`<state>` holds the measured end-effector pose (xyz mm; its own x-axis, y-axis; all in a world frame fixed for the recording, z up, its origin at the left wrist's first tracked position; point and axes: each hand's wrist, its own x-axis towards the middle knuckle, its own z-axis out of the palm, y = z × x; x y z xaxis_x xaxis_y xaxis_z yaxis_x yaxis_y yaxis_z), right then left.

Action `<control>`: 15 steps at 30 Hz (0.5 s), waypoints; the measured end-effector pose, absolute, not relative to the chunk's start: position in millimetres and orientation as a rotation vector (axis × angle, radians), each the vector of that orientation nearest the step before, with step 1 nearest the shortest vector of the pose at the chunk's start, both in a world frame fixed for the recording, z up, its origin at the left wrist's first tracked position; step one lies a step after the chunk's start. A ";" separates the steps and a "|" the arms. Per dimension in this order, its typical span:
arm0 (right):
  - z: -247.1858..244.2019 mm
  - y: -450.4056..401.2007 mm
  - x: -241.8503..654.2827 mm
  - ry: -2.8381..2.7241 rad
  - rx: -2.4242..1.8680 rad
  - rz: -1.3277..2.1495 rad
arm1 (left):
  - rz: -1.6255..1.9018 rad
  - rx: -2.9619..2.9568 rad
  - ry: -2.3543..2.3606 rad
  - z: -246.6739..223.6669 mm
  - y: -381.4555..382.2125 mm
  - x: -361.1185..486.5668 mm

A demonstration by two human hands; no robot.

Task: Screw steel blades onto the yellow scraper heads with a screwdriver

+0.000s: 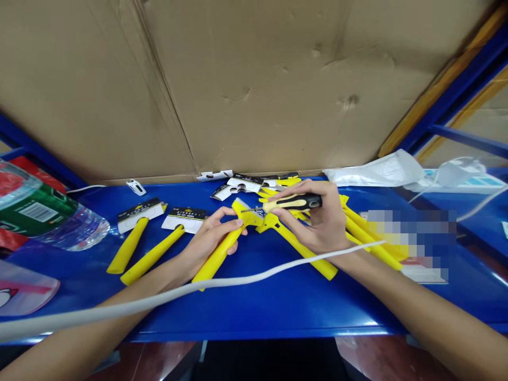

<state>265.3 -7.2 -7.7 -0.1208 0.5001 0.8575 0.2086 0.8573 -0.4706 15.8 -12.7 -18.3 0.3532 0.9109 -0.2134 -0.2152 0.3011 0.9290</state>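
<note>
My left hand [206, 233] is wrapped round a yellow plastic scraper [219, 257], its wide head pointing away from me. In my right hand [327, 225] is a screwdriver [291, 202] with a cream and black handle, held nearly level. Its thin shaft reaches left to the scraper's head; whether the tip sits in a screw is too small to tell. Beside my right wrist lies another yellow scraper [305, 248], and further yellow scrapers [369, 241] are on its right. Left of my left hand, two yellow handles [153, 255] carry black-and-white cards [184, 219].
A blue shelf [238, 312] backed by cardboard [257, 90] holds everything. On the left are a green-labelled bottle [51, 211] and a small white object [136, 187]. White packets [369, 170] lie back right. A white cable [254, 276] crosses before my forearms.
</note>
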 end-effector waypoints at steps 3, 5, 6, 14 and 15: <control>-7.2 -7.3 265.1 -1.717 -0.544 0.382 | 0.913 0.966 0.911 -16.8 -14.2 16.5; -7.2 -6.5 265.1 -1.712 -0.554 0.386 | 0.917 0.965 0.914 -16.4 -14.5 15.9; -7.2 -5.8 265.3 -1.702 -0.566 0.360 | 0.912 0.967 0.911 -16.4 -14.6 15.5; -4.8 -1.2 268.7 -1.752 -0.558 0.397 | 0.919 0.960 0.905 -16.0 -12.7 15.3; -4.6 -1.1 269.0 -1.746 -0.568 0.365 | 0.918 0.962 0.903 -15.9 -12.6 15.4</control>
